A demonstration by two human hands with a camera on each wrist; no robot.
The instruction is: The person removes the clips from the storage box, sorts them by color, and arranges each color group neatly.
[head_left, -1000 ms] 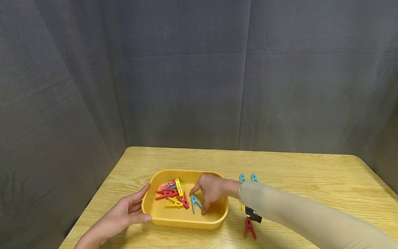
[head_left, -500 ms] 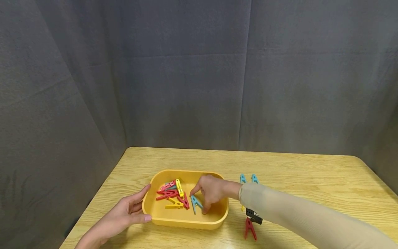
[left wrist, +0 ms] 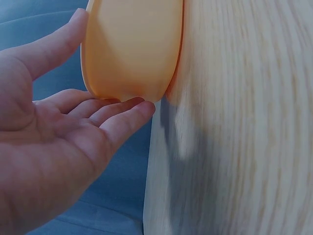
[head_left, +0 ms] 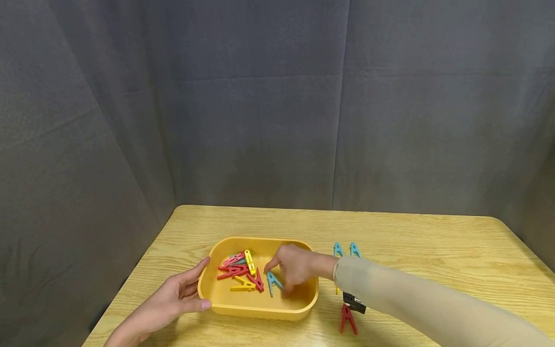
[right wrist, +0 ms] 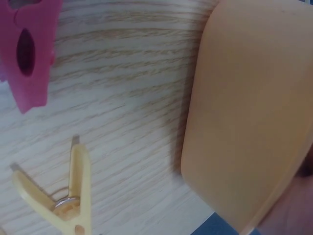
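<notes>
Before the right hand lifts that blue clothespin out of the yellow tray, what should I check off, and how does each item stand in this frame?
1. Left hand steadies the yellow tray: ok, open fingers rest against its left wall.
2. Right hand is at the blue clothespin: ok, fingers curl down over it inside the tray.
3. Grip closed on the pin: cannot tell, the fingertips hide the contact.
4. Blue pin free of the red clothespin: not ok, they lie side by side, possibly touching.
5. Room on the table beside the tray: ok, bare wood near the blue pair.
</notes>
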